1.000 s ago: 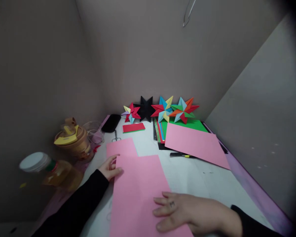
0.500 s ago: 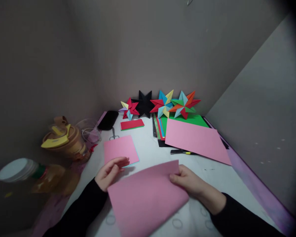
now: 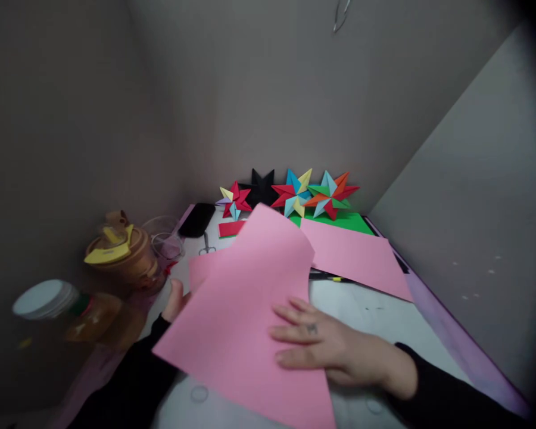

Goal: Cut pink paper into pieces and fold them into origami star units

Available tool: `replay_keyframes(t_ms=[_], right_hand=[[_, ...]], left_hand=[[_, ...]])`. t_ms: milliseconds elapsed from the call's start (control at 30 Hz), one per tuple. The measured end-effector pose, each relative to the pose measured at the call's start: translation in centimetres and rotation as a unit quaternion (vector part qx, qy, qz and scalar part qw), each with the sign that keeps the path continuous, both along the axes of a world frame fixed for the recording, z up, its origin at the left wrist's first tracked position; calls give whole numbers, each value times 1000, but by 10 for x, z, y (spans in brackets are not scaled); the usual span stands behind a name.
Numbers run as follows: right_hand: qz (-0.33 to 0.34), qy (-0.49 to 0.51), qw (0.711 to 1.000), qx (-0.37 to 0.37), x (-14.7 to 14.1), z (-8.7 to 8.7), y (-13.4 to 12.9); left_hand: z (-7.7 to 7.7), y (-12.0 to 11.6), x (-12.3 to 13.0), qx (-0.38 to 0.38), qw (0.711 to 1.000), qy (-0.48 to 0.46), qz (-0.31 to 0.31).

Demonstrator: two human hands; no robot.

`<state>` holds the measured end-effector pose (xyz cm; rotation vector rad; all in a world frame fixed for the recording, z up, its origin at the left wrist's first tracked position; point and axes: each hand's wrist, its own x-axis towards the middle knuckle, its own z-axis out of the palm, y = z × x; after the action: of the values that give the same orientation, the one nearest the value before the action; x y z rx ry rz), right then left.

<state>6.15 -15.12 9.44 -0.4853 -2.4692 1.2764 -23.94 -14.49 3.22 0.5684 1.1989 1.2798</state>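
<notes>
A large pink sheet stretches up from the front of the white table, its upper end raised and slightly curved. My right hand lies on its right part with the fingers spread. Behind the sheet's left edge is my left hand; only its thumb side shows and the fingers are hidden. A smaller pink square is partly covered by the sheet. Another pink sheet rests on green paper at the back right.
Folded paper stars stand along the wall. A black phone, scissors, red paper and a black and yellow cutter lie on the table. At left are a brown cup and a white-lidded jar.
The large pink sheet has turned, its upper end now higher and over the small square. My right hand has gone from gripping its edge to lying spread on it. My left hand moved behind it.
</notes>
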Motion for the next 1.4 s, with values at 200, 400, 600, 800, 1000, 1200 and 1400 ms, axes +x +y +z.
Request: replay_keyframes(t_ms=[200,400,600,800,1000,1200,1400], right_hand=[[117,-84,989,36,-5,-32,-13],[132,-78,988,-19,4,-27,-26],[-111,6,987,-117,2,-49,-20],[-451,139,856,-211,-6,-70,11],[-442,227,806,-320,-13,-74,26],[-536,161,807,-187,-14,-71,21],[-522,156,822,-169,-14,-71,12]], left_hand=[[-15,0,-21,-50,981,-123,-144],[-29,1,-4,3,991,26,-128],[-14,-3,7,93,976,179,-80],[4,-16,4,188,969,142,-69],[-1,-21,7,206,968,104,-100],[-7,-18,8,250,954,100,-130],[-5,-23,23,105,973,204,4]])
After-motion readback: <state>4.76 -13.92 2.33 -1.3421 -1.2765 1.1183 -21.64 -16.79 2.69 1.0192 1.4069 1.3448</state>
